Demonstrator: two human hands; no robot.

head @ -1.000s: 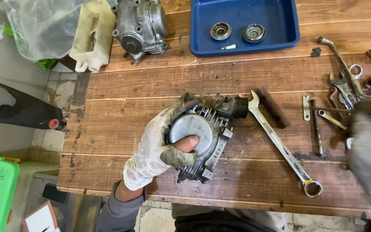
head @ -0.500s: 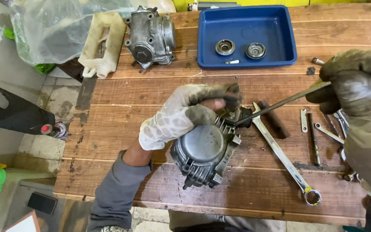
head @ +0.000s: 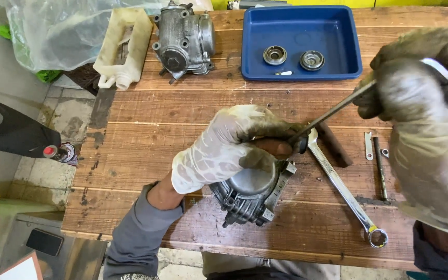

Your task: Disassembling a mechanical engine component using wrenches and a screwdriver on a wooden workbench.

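Gloved left hand (head: 224, 150) clamps housing (head: 252, 194); right hand (head: 421, 98) grips rod (head: 333, 111).

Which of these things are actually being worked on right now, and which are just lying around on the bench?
In use:
- left hand, gripping the grey metal engine part
- right hand, holding a thin metal rod with its tip at that part

Lying about:
- long spanner
- second engine part
- blue tray with two round metal pieces
- white plastic piece
- clear plastic bag
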